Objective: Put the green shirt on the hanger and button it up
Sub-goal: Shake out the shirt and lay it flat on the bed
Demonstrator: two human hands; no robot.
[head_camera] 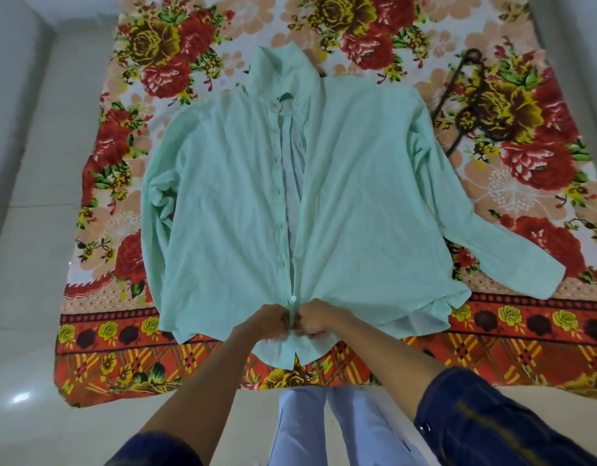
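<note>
Both hands — left [269,320], right [313,318] — pinched the shirt [357,196] front near the hem; best to align button [293,298] and hole squarely.

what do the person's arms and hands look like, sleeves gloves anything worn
Both hands are bare: no gloves on the left hand or the right hand, and no watch or ring shows. Each arm wears a dark blue denim-like sleeve pushed up, forearms uncovered. The right sleeve shows a dark snap button and yellowish stitching; the left sleeve looks plain.
</note>
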